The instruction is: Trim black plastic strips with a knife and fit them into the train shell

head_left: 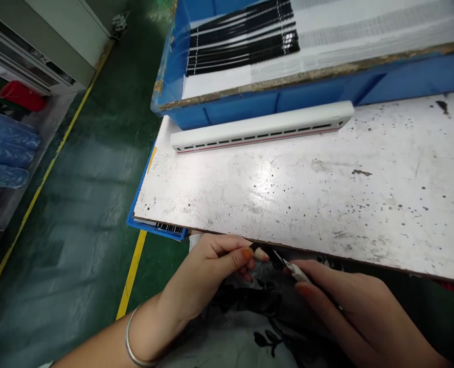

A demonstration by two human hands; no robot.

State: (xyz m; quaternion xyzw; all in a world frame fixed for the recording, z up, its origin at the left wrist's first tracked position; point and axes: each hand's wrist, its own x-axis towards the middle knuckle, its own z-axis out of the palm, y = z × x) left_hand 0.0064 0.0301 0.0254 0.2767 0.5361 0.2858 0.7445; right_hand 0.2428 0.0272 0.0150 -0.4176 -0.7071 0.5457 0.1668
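Note:
My left hand (215, 260) is closed at the table's front edge, thumb and fingers pinching a narrow black strip (269, 256). The strip runs between the two hands, just above my lap. In my right hand (345, 296) a small white object (298, 272) is pinched between thumb and forefinger, its narrow end at the strip. Its exact kind cannot be made out, as the fingers cover much of it. Beyond both hands a long white casing (261, 125), with a row of dark slots and a thin red line like a train carriage, lies on the table.
A blue crate (227, 105) with a worn rim holds stacked white and black pieces (246, 38) at the back of the scuffed white table (227, 189). Another blue tray (173, 233) shows below the table's left corner. Blue plastic-wrapped bundles (6, 145) and a red container (23, 95) are at far left.

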